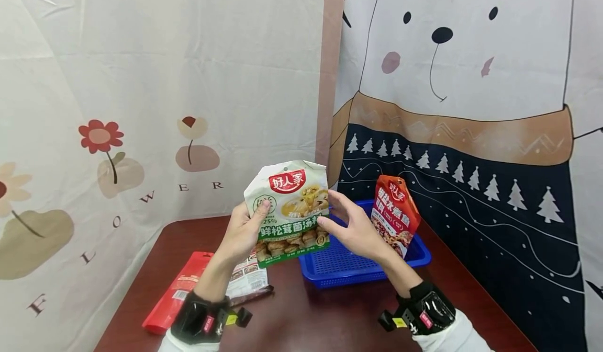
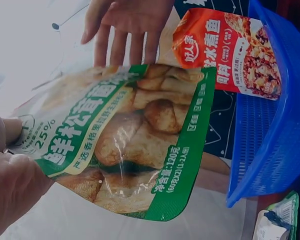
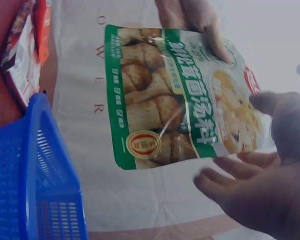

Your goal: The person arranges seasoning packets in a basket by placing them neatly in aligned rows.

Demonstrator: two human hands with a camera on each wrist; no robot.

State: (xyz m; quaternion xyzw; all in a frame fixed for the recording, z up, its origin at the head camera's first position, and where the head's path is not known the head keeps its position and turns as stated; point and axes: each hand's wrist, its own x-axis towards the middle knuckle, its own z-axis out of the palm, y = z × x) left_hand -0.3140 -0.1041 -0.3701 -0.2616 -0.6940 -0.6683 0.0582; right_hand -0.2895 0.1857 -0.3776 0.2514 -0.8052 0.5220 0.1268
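Observation:
A green and white soup-seasoning pouch (image 1: 292, 213) with mushrooms printed on it is held up above the table, its front towards the head camera. My left hand (image 1: 241, 233) pinches its left edge, thumb on the front and fingers behind. At the opposite edge is my right hand (image 1: 355, 229), thumb and fingers spread about the pouch's side. In the right wrist view those fingers (image 3: 235, 172) are loosely extended and a little blurred; firm contact cannot be made out. A red pouch (image 1: 395, 213) stands tilted in the blue basket (image 1: 348, 276) behind my right hand.
On the table (image 1: 301, 320), left of the basket, lie a red pouch (image 1: 176, 289) and a white-and-red packet (image 1: 249, 279), partly hidden by my left arm. The left wrist view also shows a small green packet (image 2: 285, 215) near the basket. Printed curtains (image 1: 264, 80) hang behind.

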